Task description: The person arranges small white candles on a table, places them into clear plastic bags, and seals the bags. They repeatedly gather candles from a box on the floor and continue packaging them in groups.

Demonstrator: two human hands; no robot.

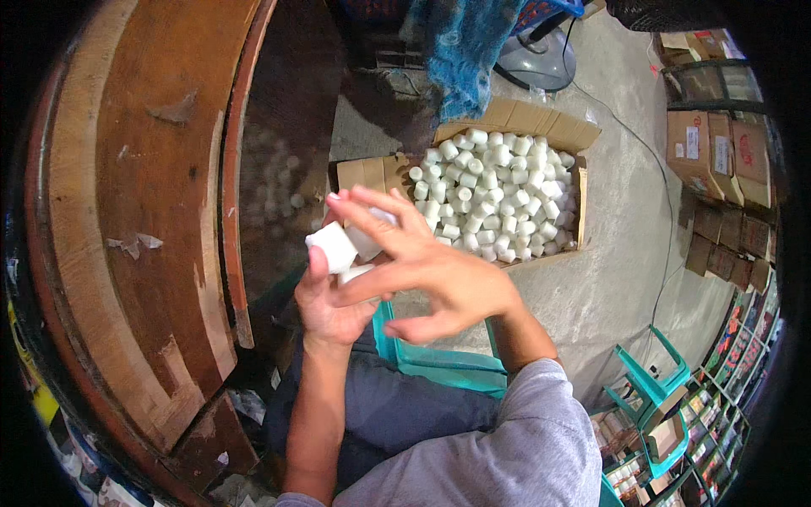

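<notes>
My left hand [329, 308] is curled round a few small white cylinders [334, 247] in front of my lap, its thumb against the nearest one. My right hand [435, 275] reaches across from the right, its fingers stretched and apart over the same cylinders, the thumb standing free. Whether its fingertips touch them I cannot tell, as they partly cover the pieces. Beyond my hands stands an open cardboard box [583, 203], filled with many similar white cylinders [490, 182] with rounded edges.
A brown wooden board [160, 169] runs along the left. A teal plastic stool [448, 365] stands by my legs, another teal stool [655, 372] at the right. Blue cloth [465, 59] hangs behind the box near a round dark base [541, 63]. Stacked cartons [718, 156] and a cable [667, 194] lie right.
</notes>
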